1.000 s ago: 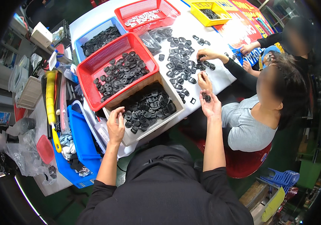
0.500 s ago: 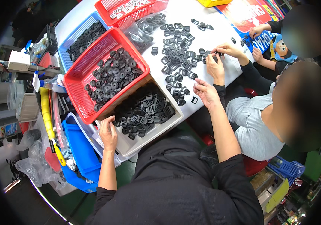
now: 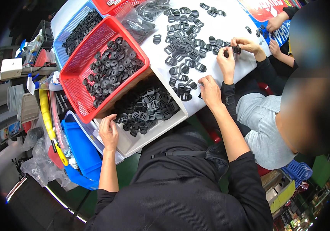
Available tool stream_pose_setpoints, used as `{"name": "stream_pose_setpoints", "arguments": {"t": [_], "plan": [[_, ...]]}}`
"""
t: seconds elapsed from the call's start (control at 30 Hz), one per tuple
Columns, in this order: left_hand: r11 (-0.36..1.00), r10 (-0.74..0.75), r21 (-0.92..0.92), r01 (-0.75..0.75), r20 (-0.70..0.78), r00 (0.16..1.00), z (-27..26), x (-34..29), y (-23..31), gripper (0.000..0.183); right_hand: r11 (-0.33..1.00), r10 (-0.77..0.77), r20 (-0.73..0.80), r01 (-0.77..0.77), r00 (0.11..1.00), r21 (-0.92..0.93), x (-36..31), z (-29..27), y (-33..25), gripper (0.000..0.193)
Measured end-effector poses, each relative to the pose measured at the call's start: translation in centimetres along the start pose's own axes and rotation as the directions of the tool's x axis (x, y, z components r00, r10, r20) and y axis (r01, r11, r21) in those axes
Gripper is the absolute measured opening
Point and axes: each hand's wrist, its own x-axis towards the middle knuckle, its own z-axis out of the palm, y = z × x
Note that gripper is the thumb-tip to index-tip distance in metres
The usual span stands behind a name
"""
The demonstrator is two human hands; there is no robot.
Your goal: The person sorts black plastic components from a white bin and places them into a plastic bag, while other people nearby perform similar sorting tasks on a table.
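Buckles (image 3: pixel 182 45) lie on the worktop (image 3: pixel 228 29) in a pile stretching away — ahead and left of the nearer right hand (image 3: pixel 211 92); whether its bent fingers grip, I cannot tell. Left hand (image 3: pixel 108 133) is well apart, loosely unclosed beside the pale bin (image 3: pixel 153 133).

Cluttered indoor workspace, white work surface (image 3: pixel 232 27) from centre toward 12–1 o'clock.
Green floor (image 3: pixel 129 171) shows at 7, below the surface edge. Grey shelving (image 3: pixel 2 101) at 9, packed, bowed by the lens. Bright line (image 3: pixel 60 200) across dark ground at 7–8; lamp or glare, can't tell. Red seat (image 3: pixel 262 171) at 4, mostly hidden. Flat green panel (image 3: pixel 323 169) further out at 4. Small light spots (image 3: pixel 307 224) near 5, blurred. Dark patch at 10, detail lost.
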Motion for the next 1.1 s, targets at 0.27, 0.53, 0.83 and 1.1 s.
{"name": "stream_pose_setpoints", "arguments": {"t": [0.27,0.53,0.83,1.1], "plan": [[0.999,0.011,0.034,-0.012,0.029,1.000,0.0,0.2,0.0,0.022,0.993,-0.087,-0.058,0.082,0.994,-0.090,0.2,0.5,-0.2,0.025],[0.999,0.007,0.044,-0.008,0.021,1.000,-0.2,0.1,0.0,0.024,0.988,-0.147,-0.092,0.141,0.985,-0.067,1.3,0.3,-1.1,0.027],[0.999,0.003,0.048,-0.004,0.021,1.000,-0.3,0.0,-0.1,0.026,0.968,-0.242,-0.201,0.252,0.949,0.023,7.3,2.3,-3.2,0.032],[0.999,0.011,0.042,-0.012,0.011,1.000,-0.3,0.1,-0.2,0.025,0.903,-0.427,-0.179,0.410,0.886,-0.127,8.5,3.6,-1.5,0.031]]}}
